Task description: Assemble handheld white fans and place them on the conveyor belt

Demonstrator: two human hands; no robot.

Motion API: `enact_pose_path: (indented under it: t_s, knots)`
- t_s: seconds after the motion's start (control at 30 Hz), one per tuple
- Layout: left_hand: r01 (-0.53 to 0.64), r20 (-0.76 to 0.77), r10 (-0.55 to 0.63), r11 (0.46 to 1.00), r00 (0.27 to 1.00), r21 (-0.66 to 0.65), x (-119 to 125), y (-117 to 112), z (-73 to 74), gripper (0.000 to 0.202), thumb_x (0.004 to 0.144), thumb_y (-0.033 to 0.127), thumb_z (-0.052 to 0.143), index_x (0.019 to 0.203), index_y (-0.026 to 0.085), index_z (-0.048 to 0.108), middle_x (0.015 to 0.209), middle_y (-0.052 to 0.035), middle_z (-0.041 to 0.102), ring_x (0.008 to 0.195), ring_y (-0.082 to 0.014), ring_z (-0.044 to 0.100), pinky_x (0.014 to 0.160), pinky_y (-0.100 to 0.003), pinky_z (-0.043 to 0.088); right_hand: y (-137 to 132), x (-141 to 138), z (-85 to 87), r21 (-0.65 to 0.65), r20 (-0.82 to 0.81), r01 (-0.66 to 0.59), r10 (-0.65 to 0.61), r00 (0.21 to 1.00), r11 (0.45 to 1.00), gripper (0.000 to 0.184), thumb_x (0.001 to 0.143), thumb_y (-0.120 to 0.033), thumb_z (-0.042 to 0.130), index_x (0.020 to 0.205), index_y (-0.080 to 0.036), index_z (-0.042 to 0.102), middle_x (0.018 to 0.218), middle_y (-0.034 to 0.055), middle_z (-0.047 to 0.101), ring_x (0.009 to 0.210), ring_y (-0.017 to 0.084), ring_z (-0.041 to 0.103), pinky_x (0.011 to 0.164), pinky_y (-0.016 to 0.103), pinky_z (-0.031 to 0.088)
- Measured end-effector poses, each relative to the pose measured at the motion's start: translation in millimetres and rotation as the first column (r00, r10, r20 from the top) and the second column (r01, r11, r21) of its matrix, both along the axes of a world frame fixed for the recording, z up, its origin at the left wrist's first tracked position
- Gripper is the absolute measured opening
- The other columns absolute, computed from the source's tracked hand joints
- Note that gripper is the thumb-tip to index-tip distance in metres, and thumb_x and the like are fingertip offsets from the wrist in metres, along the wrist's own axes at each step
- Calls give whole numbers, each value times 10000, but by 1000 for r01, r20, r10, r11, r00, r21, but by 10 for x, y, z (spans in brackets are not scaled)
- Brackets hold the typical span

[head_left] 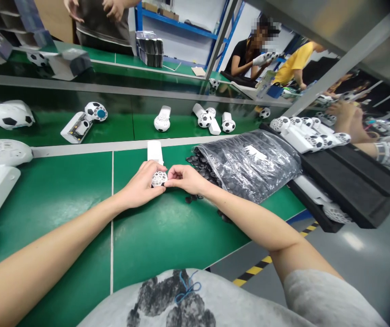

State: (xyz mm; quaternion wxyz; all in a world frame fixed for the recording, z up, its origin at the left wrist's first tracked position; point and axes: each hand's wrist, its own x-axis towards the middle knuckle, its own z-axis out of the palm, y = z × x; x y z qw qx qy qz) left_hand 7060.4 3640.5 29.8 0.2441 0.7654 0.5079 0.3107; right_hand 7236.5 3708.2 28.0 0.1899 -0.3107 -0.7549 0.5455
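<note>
Right now my left hand (pixel 140 184) is curled closed around the round head of a white fan (pixel 159 178). My right hand (pixel 186 178) pinches the head's right rim, thumb and forefinger narrowed to a point; I cannot tell whether anything small sits between those tips. The head is hard white plastic, ball-shaped, its face cut into a honeycomb of open cells. Its flat slab handle points straight away from my fingers and lies on the green mat (pixel 61 190). Left of my fingers the mat runs smooth, flat and open, crossed only by a thin pale seam. Just right of my right wrist lie loose black pieces (pixel 195 198), small and flat. Close behind them slumps a crinkled clear plastic bag (pixel 249 165) stuffed with the same, so that side is crowded. Farther right, a matte black tray (pixel 354 181) juts past the table's edge. Beyond my fingers a pale strip borders the green belt (pixel 120 127), where other fans (pixel 162 120) lie apart. Toward me, the table's edge cuts diagonally under my right forearm, above grey floor with striped tape (pixel 256 270).
</note>
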Motion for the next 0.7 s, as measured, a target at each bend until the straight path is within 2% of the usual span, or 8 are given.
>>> enact_pose_path:
  t_s: [0.1,0.2,0.27,0.33,0.43,0.57,0.63,0.7]
  knots:
    - [43,9,-43,997,999,-66,-27,8,31,331,739,292,534,1044,206,439,1094,-60,458,1096,-233,401,975,-424,324,113,119,102,91,96,54,-63,993,994,230,712,-354,655,721,-145,560,619,-42,536,557,82,470,547,208,376]
    - [20,19,-19,997,1000,-75,-44,11,29,404,709,377,602,1049,210,461,1138,-65,395,1141,-243,367,1011,-426,296,207,294,232,373,268,92,-202,942,923,141,765,-290,616,762,-148,614,651,-18,583,579,96,506,572,220,388]
    - [-89,6,89,995,996,-46,-44,13,4,477,645,455,663,1022,210,504,1127,-67,347,1149,-267,344,1023,-446,280,212,369,271,514,391,-17,-217,894,858,94,762,-234,629,805,-154,652,714,5,622,630,111,543,613,229,404]
    - [-183,-13,182,982,983,-37,-48,18,-24,496,611,482,688,1005,219,542,1081,-58,334,1134,-278,344,1017,-462,286,170,389,263,582,495,-167,-183,850,796,116,766,-212,635,862,-158,672,813,38,645,731,139,576,678,240,420]
    - [-188,-5,188,979,982,-74,-84,33,-37,466,629,428,681,1028,227,548,1044,-44,346,1103,-253,384,1014,-441,305,80,371,215,636,591,-289,-211,779,716,130,811,-220,589,887,-159,675,885,76,643,842,178,584,733,259,420]
    - [-278,-7,280,948,960,-155,-178,57,19,572,600,421,695,1086,196,494,1071,-58,363,1089,-260,416,996,-443,330,28,383,203,624,612,-225,-290,735,748,127,809,-235,587,901,-169,643,817,58,635,748,168,586,665,256,417]
    - [-279,-22,280,940,960,-196,-233,70,56,598,592,425,698,1099,188,489,1066,-62,395,1055,-261,451,962,-438,360,24,391,224,591,568,-192,-235,789,784,103,800,-189,583,894,-174,625,783,31,631,716,149,582,661,246,419]
    - [-207,-8,210,954,978,-217,-296,88,76,571,608,400,689,1109,201,501,1072,-55,430,1026,-248,484,936,-419,379,21,375,241,524,484,-150,-147,863,839,95,826,-164,527,874,-177,609,734,5,622,646,119,578,641,233,431]
